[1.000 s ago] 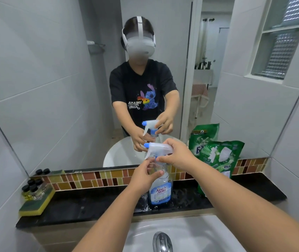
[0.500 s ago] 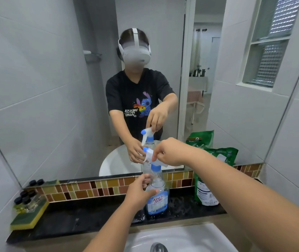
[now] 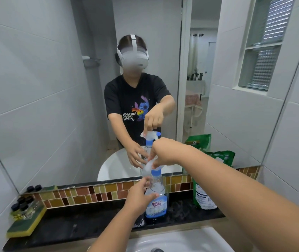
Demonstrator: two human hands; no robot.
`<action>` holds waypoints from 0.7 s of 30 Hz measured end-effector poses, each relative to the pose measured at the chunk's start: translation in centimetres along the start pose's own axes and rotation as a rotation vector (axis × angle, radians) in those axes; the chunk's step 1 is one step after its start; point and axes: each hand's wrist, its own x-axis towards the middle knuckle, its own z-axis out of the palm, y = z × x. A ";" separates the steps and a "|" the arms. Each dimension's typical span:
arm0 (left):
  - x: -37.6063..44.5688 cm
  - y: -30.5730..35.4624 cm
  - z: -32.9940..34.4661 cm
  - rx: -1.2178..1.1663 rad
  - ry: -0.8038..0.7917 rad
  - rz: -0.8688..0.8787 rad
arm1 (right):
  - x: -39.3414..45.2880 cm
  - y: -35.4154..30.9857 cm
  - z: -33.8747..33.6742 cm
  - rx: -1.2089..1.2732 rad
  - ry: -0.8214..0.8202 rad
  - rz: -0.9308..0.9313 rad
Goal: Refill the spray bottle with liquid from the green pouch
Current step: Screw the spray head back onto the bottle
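Mirror point(image 3: 54, 88) fills the wall above the dark bench point(image 3: 72, 228), reflecting the person at the white sink point(image 3: 181, 240). Green pouch point(image 3: 212, 180) stands upright on the bench against the tiled strip, just right of the spray bottle point(image 3: 157, 200), which stands upright at the bench's middle. Left hand point(image 3: 139, 197) is wrapped around the bottle's body, gripping it. Right hand point(image 3: 163, 153) is closed over the white trigger head point(image 3: 149, 167) at the bottle's blue collar. Yellow-green sponge point(image 3: 25, 224) carrying small black-capped bottles point(image 3: 22, 204) lies far left.
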 end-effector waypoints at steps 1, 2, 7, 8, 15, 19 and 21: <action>0.0 0.0 0.1 0.010 0.003 0.001 | 0.1 -0.2 0.0 -0.035 0.013 0.003; 0.1 0.0 0.2 0.015 0.006 0.001 | 0.2 -0.3 0.0 -0.053 0.019 0.009; 0.1 0.2 0.4 0.019 0.004 0.011 | 0.9 -1.2 0.4 0.018 0.048 0.113; 0.0 0.2 0.3 0.015 0.001 0.013 | 1.0 -1.2 0.5 0.061 0.066 0.135; -0.4 0.0 -0.1 0.007 0.008 0.062 | 1.2 -0.4 1.2 0.513 0.110 0.290; -0.4 0.1 -0.3 -0.024 -0.013 0.039 | 0.5 0.9 -0.2 0.515 -0.059 0.246; -0.4 0.0 -0.3 -0.054 -0.016 0.031 | 0.1 1.3 -0.5 0.406 -0.100 0.172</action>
